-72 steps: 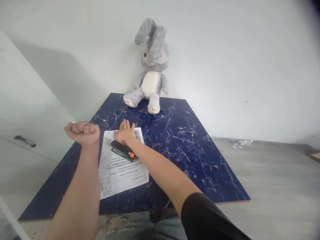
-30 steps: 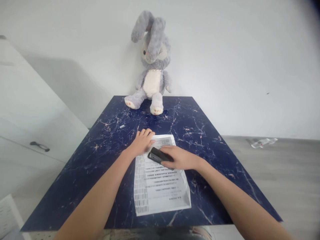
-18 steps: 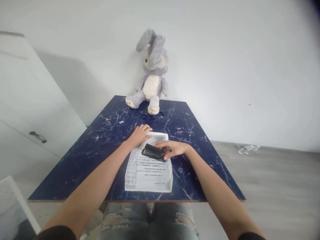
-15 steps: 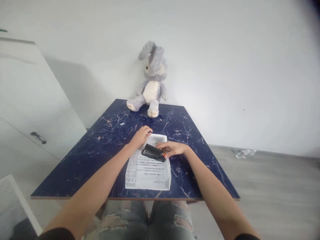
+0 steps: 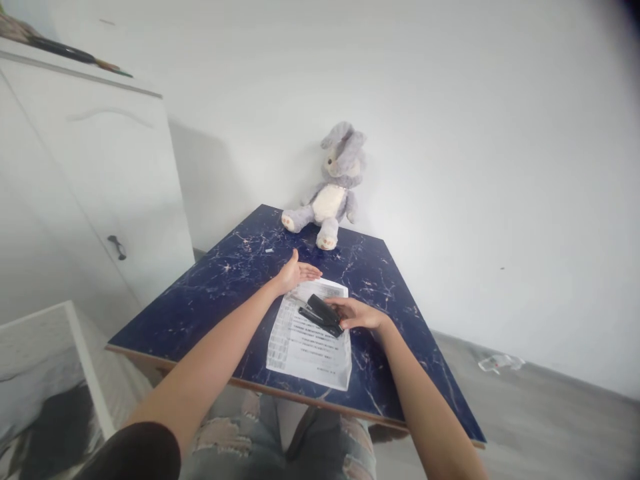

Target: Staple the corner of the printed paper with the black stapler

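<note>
A black stapler (image 5: 323, 313) with its jaws parted sits over printed paper sheets (image 5: 307, 357). My right hand (image 5: 356, 313) grips the stapler at its right end, fingers behind it and thumb in front. At the far left corner of the sheets is my left hand (image 5: 296, 275), fingers stretched out and thumb raised. Nothing shows in it. Whether its fingertips touch the paper I cannot tell. The sheets lie on a dark blue marbled table (image 5: 210, 313).
A grey plush rabbit (image 5: 330, 200) sits at the table's back edge against the wall. Near it lies a small white scrap (image 5: 269, 251). A white cabinet (image 5: 115, 173) stands at the left, and a clear plastic piece (image 5: 501, 363) is on the floor at the right.
My left hand has opened, its thumb now lifted and fingers straight. The stapler's jaws have come apart in my right hand. The camera view has turned left and tilted.
</note>
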`<state>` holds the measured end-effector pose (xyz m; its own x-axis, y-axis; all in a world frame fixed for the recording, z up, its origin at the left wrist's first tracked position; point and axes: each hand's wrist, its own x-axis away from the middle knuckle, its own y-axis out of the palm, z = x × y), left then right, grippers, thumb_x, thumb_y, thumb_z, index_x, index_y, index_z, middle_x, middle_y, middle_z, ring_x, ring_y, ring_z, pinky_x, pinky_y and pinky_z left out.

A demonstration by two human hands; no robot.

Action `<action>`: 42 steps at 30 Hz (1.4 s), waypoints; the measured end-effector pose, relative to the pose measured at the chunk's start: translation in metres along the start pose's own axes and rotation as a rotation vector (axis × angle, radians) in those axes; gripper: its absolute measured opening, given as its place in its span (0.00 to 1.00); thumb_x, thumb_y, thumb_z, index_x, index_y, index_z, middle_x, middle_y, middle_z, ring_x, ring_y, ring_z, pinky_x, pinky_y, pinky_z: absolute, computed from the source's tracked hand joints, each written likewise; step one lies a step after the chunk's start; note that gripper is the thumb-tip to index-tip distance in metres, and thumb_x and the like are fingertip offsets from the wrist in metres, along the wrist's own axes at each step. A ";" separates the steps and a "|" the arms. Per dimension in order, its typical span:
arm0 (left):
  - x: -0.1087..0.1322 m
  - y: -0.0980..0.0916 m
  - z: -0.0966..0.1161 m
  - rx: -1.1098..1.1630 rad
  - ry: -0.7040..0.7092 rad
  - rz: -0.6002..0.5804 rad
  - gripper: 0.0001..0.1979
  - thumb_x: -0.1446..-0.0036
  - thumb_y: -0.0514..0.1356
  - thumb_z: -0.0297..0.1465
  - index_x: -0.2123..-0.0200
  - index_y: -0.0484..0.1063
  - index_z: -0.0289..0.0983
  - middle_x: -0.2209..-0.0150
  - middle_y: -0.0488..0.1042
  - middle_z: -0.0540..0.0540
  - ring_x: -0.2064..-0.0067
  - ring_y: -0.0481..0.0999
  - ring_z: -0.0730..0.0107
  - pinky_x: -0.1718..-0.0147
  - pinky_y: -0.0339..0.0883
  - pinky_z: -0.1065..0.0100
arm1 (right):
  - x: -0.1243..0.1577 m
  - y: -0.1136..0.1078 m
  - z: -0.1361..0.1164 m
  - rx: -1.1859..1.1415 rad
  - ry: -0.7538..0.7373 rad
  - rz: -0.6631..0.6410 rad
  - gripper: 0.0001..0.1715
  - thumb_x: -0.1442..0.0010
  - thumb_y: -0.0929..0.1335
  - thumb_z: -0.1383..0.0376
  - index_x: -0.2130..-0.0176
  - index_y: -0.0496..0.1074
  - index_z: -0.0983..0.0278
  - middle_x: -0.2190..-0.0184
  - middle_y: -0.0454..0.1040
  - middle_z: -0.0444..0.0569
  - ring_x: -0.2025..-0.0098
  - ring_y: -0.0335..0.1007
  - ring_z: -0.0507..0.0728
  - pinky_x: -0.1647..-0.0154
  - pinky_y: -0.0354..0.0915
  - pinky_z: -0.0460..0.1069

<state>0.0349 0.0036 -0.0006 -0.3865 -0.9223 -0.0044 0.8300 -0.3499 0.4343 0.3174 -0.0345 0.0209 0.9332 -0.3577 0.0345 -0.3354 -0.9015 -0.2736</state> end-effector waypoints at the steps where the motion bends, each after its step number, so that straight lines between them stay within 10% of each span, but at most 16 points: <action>1: 0.000 0.000 0.000 -0.004 -0.003 -0.009 0.55 0.39 0.36 0.70 0.61 0.84 0.28 0.54 0.84 0.27 0.50 0.83 0.51 0.41 0.69 0.58 | -0.002 0.003 -0.002 0.096 -0.019 0.017 0.50 0.45 0.80 0.44 0.34 0.70 0.63 0.38 0.71 0.59 0.37 0.66 0.67 0.32 0.60 0.61; 7: -0.008 0.007 -0.004 0.068 0.030 0.121 0.46 0.31 0.39 0.62 0.64 0.83 0.30 0.56 0.84 0.31 0.52 0.84 0.56 0.44 0.72 0.60 | -0.016 0.017 -0.008 0.408 -0.131 0.194 0.33 0.37 0.75 0.54 0.37 0.73 0.63 0.33 0.67 0.59 0.32 0.63 0.68 0.27 0.54 0.64; 14: -0.006 0.023 -0.009 0.391 -0.169 0.118 0.41 0.30 0.44 0.59 0.57 0.79 0.28 0.56 0.82 0.26 0.52 0.83 0.47 0.46 0.76 0.52 | -0.014 0.012 -0.001 0.712 -0.153 0.779 0.35 0.42 0.67 0.71 0.35 0.70 0.64 0.35 0.70 0.58 0.34 0.67 0.67 0.29 0.62 0.64; 23: -0.004 0.020 -0.008 0.421 -0.255 0.095 0.27 0.25 0.51 0.45 0.63 0.78 0.29 0.67 0.80 0.36 0.67 0.81 0.63 0.63 0.77 0.67 | -0.023 0.017 0.007 1.489 -0.105 0.548 0.41 0.38 0.61 0.82 0.30 0.67 0.63 0.33 0.69 0.58 0.25 0.55 0.69 0.32 0.66 0.64; 30: -0.012 0.009 -0.007 0.342 0.046 0.372 0.05 0.39 0.61 0.19 0.62 0.77 0.29 0.61 0.81 0.33 0.52 0.84 0.56 0.38 0.74 0.54 | -0.022 0.013 0.006 0.839 -0.094 0.871 0.30 0.40 0.67 0.70 0.39 0.72 0.64 0.39 0.71 0.59 0.38 0.69 0.68 0.36 0.67 0.62; 34: -0.010 -0.001 0.006 0.286 0.352 0.492 0.06 0.39 0.63 0.21 0.58 0.75 0.34 0.52 0.81 0.36 0.42 0.80 0.60 0.29 0.64 0.52 | -0.016 0.005 0.002 0.397 0.000 0.573 0.25 0.41 0.73 0.59 0.46 0.76 0.65 0.49 0.77 0.52 0.48 0.75 0.65 0.40 0.68 0.60; 38: -0.001 0.014 0.015 0.097 0.553 0.365 0.10 0.34 0.65 0.35 0.55 0.73 0.34 0.53 0.82 0.35 0.46 0.83 0.55 0.32 0.67 0.46 | -0.018 0.008 -0.005 0.424 -0.102 0.453 0.25 0.39 0.75 0.53 0.47 0.78 0.65 0.46 0.76 0.55 0.42 0.72 0.64 0.37 0.65 0.58; 42: 0.013 0.053 0.013 -0.226 0.434 0.070 0.19 0.33 0.64 0.45 0.50 0.73 0.36 0.53 0.83 0.36 0.49 0.84 0.53 0.40 0.75 0.48 | -0.019 0.014 -0.006 0.616 -0.217 0.856 0.32 0.33 0.73 0.48 0.38 0.73 0.62 0.46 0.72 0.57 0.45 0.70 0.63 0.44 0.70 0.58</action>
<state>0.0680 -0.0248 0.0342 -0.1633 -0.9114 -0.3778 0.9329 -0.2672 0.2413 0.2939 -0.0416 0.0227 0.4423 -0.7063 -0.5527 -0.8219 -0.0725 -0.5650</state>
